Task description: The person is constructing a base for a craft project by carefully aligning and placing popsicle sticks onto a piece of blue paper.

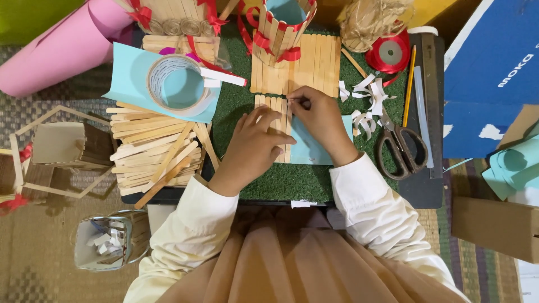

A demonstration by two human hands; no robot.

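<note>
Sticks [273, 120] lie side by side on the green mat [292, 179], partly over a blue paper [314, 148], their long axis running away from the person. Left hand [255, 146] rests flat on the row with fingers spread, grasping nothing. Right hand [320, 118], the nearer to the row's far right corner, pinches there; what it pinches I cannot tell.

Woven mat floor [33, 247], tan and striped; green turf board [292, 182] as work surface; even light.

Matt wooden sticks [273, 120] on rough green turf mat [292, 179].
</note>
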